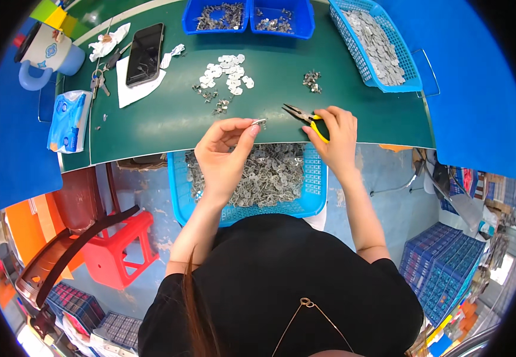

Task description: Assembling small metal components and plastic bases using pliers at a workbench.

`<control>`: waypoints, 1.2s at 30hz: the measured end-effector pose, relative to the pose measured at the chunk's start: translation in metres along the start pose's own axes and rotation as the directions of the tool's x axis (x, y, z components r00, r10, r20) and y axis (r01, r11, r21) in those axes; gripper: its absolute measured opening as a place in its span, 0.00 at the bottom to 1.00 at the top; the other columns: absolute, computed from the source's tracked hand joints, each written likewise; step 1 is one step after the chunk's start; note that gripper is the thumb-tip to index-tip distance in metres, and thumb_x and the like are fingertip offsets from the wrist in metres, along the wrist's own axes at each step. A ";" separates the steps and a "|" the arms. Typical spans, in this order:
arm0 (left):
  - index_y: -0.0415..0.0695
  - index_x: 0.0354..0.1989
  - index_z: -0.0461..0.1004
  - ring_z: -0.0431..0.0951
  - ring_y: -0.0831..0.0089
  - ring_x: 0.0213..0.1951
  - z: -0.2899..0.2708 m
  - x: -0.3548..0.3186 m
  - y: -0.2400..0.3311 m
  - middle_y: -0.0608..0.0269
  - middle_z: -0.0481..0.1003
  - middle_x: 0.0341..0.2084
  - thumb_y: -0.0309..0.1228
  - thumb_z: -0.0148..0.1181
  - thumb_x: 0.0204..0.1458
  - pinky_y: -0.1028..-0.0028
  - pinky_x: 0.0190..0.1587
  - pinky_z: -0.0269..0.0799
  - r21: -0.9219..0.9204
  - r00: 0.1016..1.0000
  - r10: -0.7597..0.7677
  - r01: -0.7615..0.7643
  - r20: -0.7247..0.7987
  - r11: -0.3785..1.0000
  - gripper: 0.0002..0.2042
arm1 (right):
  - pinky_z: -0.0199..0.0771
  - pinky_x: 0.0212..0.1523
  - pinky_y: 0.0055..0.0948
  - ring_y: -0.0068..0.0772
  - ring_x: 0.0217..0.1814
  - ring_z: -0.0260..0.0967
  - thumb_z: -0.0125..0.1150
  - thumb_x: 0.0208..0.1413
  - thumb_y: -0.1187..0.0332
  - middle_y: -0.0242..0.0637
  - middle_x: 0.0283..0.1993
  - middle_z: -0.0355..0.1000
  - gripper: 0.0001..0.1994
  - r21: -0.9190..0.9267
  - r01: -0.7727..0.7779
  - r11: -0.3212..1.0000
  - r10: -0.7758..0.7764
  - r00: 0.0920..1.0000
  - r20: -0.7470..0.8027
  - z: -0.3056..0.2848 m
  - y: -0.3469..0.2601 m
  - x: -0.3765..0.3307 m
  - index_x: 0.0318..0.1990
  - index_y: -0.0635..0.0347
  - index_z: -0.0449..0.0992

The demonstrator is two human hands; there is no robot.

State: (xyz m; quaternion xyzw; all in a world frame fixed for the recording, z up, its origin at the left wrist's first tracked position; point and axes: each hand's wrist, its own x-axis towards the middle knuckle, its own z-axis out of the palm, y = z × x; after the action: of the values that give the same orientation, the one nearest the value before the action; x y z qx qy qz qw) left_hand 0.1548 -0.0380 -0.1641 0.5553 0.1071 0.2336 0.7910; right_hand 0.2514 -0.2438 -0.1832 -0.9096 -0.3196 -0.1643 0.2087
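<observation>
Between the thumb and forefinger of my left hand (225, 156) is a small metal part (259, 122), held just above the table's near edge. My right hand (339, 135) is wrapped round yellow-handled needle-nose pliers (301, 113), whose jaws are a little apart and point left, away from the part. Beyond my hands lie a pile of flat pale metal plates (228, 70) and small clusters of metal clips (221, 106). Another little heap of clips (312, 81) sits to the right. Below the table edge, a blue basket (246, 215) holds many metal pieces, partly hidden by my left hand.
Two blue bins (249, 31) of small parts stand at the back, beside a blue basket (409, 83) of flat plates. Leftward are a phone (145, 55), keys (98, 82), a tissue pack (69, 122) and a mug (50, 59). A red stool (115, 256) stands on the floor.
</observation>
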 end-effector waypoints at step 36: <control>0.39 0.28 0.75 0.80 0.68 0.28 0.000 -0.003 0.035 0.59 0.78 0.26 0.17 0.65 0.41 0.75 0.31 0.73 0.503 0.870 0.425 -0.492 0.251 0.711 0.06 | 0.65 0.34 0.32 0.37 0.38 0.66 0.71 0.31 0.67 0.37 0.41 0.71 0.23 -0.211 0.623 0.753 -0.636 0.772 0.008 -0.106 -0.065 0.053 0.41 0.62 0.77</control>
State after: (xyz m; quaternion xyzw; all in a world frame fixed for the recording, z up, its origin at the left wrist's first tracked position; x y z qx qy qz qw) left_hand 0.1432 -0.0301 -0.1318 0.7806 -0.0179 0.3487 0.5184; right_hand 0.2309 -0.2218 -0.0513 -0.7594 -0.5816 -0.2856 0.0583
